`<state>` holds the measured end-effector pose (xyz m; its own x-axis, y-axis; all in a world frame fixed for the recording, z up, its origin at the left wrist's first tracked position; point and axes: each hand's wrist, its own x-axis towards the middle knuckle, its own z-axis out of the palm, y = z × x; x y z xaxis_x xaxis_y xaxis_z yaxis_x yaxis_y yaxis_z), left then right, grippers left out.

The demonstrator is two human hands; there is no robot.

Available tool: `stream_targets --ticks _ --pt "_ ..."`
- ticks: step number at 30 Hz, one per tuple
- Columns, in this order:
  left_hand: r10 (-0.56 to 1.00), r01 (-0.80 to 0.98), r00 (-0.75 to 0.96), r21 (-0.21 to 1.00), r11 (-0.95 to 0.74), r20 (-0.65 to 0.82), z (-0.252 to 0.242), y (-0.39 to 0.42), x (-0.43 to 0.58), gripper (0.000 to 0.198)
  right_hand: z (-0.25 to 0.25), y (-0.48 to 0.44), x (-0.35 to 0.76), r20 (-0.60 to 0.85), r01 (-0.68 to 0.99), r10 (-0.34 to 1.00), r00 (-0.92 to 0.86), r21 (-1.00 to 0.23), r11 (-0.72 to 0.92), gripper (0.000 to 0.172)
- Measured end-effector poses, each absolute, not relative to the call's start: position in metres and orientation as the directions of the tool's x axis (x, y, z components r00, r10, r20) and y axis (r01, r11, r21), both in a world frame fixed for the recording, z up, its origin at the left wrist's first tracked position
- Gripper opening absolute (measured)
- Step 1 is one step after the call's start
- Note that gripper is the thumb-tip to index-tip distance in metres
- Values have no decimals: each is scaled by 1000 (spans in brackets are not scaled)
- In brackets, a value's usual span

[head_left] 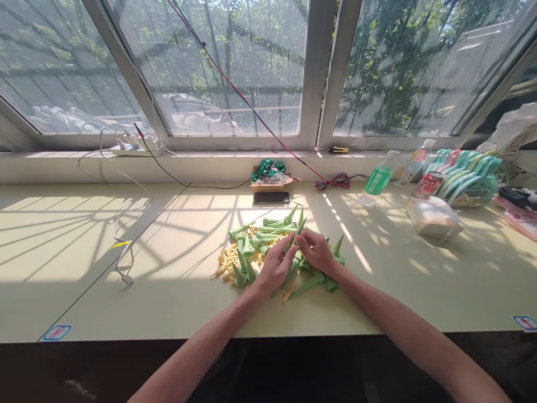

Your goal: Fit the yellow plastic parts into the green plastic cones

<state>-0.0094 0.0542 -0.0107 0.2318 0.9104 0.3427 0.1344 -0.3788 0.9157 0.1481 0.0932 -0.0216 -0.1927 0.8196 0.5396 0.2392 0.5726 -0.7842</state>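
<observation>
My left hand (274, 267) is closed round a green plastic spike (301, 224), its pointed end slanting up and away from me. Against it, my right hand (318, 253) pinches with thumb and forefinger; what sits between those fingertips is too small and covered to make out. Around both hands lies a loose pile of green hollow cone-shaped spikes (308, 286). Some stand on their wide ends with the tips up, others lie flat. Small yellow plastic fittings (229, 258) are heaped at the pile's left. A single yellow fitting (287, 295) rests near my left wrist.
Behind the pile are a black phone (271, 198) and a small cardboard box (268, 187) with green material. To the right stand a green-labelled bottle (378, 180), a can (428, 184), a tissue pack (434, 217) and teal hangers (474, 182). A white cable (126, 263) lies left.
</observation>
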Motion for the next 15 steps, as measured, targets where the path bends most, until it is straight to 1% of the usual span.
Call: stream_targets --ticks 3,5,10,15 --pt "918 133 280 936 -326 280 -11 54 -10 56 -21 92 148 513 208 840 -177 -815 541 42" --pt "909 159 294 923 -351 295 -10 53 -10 53 -20 92 148 498 194 854 -148 -833 519 41" --pt "889 214 297 882 -419 349 -8 51 -11 45 -17 91 148 484 148 867 -119 -855 497 32" --pt "879 217 264 864 -454 396 -14 52 -11 35 -17 92 147 495 196 863 -97 -841 505 35"
